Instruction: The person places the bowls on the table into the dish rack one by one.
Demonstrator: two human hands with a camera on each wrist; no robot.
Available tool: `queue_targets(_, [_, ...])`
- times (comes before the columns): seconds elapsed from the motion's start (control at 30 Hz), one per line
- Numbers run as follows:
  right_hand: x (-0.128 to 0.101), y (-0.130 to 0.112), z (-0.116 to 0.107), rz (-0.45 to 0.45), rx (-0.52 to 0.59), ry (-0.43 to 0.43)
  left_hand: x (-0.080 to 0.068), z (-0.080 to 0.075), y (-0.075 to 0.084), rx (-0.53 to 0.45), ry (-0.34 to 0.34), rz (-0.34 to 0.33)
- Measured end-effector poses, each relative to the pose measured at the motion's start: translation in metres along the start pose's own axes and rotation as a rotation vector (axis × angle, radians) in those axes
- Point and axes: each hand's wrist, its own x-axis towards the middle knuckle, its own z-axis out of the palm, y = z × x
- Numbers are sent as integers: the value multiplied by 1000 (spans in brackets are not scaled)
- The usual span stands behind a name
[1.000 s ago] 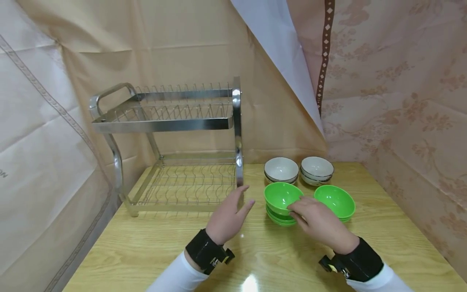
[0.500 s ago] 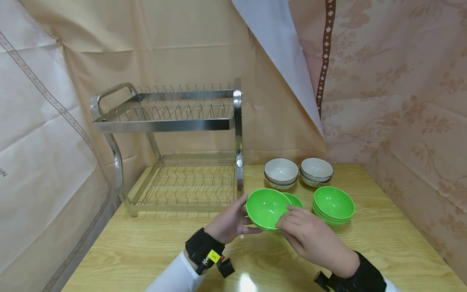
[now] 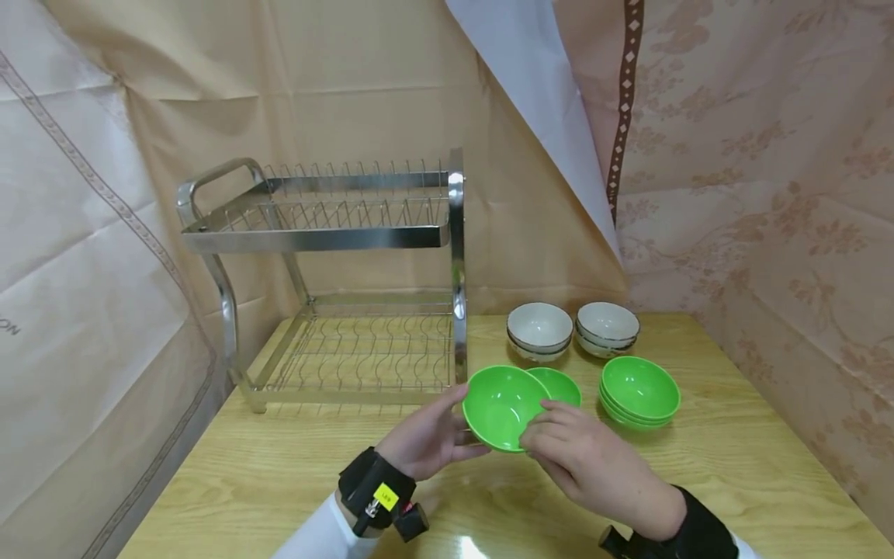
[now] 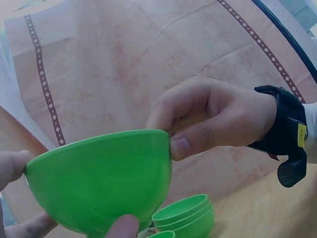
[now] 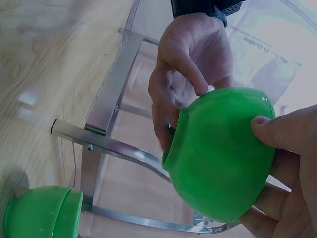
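Note:
Both hands hold one green bowl (image 3: pixel 501 411) above the front of the table, its inside tilted up toward the head camera. My right hand (image 3: pixel 587 462) pinches its right rim, thumb outside, as the left wrist view shows. On the opposite side my left hand (image 3: pixel 422 442) supports it; in the left wrist view the thumb touches the rim and fingertips (image 4: pixel 124 227) lie against the lower wall. Behind the held bowl stands a stack of green bowls (image 3: pixel 561 385), partly hidden. Another green stack (image 3: pixel 639 392) is to its right.
A two-tier steel dish rack (image 3: pixel 314 241) stands at the left, with wire slots on both tiers. Two small stacks of white bowls (image 3: pixel 539 326) with dark rims sit at the back right. Cloth (image 3: pixel 363 70) hangs behind the wooden table (image 3: pixel 279 481).
The right hand has lifted the top green bowl off the left stack and brought it left and toward the person. The left hand, earlier apart with spread fingers, now holds the bowl's other side.

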Motion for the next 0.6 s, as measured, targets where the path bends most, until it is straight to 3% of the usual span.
queue_targets(0.2, [5,-4,10,-57,12,27,-16,-7,0,-12,28,37])
queue_targets(0.3, [5,-4,16,-36,13,20,-28,-14,2,-3,56,67])
queue_targets(0.5, [6,-3,34,28,-3,-48,-53,-37,21,45,173,143])
queue_targets(0.6, [7,-4,49,51,-4,-136,-60,-49,36,54,258,192])
